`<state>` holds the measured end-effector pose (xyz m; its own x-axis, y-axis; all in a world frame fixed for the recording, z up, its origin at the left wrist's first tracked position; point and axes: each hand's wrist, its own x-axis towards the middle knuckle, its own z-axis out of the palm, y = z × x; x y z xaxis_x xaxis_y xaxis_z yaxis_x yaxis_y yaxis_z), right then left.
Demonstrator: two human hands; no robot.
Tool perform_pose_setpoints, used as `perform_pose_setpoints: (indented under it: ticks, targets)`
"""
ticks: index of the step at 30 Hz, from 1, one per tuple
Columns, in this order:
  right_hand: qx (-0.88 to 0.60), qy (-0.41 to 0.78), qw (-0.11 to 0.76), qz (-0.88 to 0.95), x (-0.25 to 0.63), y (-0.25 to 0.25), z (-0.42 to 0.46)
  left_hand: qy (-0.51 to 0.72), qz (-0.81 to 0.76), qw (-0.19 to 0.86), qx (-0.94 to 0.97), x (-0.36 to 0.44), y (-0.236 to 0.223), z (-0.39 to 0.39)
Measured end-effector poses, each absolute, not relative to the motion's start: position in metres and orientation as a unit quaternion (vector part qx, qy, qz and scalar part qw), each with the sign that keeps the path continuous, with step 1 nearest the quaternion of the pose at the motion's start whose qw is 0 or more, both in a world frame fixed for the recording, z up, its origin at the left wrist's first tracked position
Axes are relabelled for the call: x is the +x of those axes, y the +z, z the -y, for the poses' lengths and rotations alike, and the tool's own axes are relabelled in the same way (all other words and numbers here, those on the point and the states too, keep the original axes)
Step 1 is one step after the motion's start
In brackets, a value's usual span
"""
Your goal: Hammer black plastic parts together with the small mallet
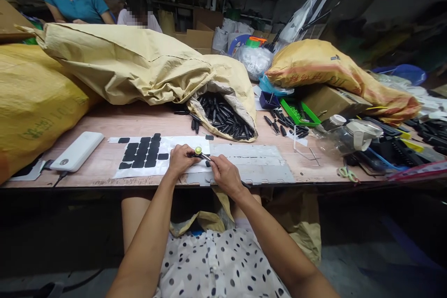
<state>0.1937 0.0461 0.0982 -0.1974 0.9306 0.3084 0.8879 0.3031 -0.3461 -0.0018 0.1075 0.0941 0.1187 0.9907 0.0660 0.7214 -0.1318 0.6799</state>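
Observation:
Both my hands meet over the front middle of the table, at the right end of a white sheet point(181, 143) with rows of black rounded patches point(141, 151). My left hand point(180, 160) is closed, its fingertips pinched at a small dark piece beside a round yellow-green end point(198, 150). In my right hand point(225, 172) is a short metal rod point(206, 156) that points to that round end. Whether rod and round end are one piece I cannot tell. Under my right hand lies a grey flat board point(258, 163).
A paper sack point(240, 84) spills black pen-shaped parts point(223, 116). A green tray point(300, 111), clear jug point(349, 137) and scissors point(347, 173) stand right. A white power bank point(77, 151) and yellow sack point(38, 107) lie left. Two people sit beyond the sacks.

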Motion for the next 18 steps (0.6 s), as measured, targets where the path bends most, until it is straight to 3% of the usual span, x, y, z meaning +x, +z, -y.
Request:
perform_pose_setpoints:
  ticks: [5, 18]
  targets:
    - [-0.595, 0.039, 0.278, 0.753, 0.2, 0.102, -0.045, 0.267, -0.609, 0.25, 0.703, 0.0, 0.095, -0.107]
    - [-0.636, 0.005, 0.264, 0.725, 0.221, 0.102, -0.079, 0.26, -0.611, 0.238, 0.709, 0.0, 0.095, -0.106]
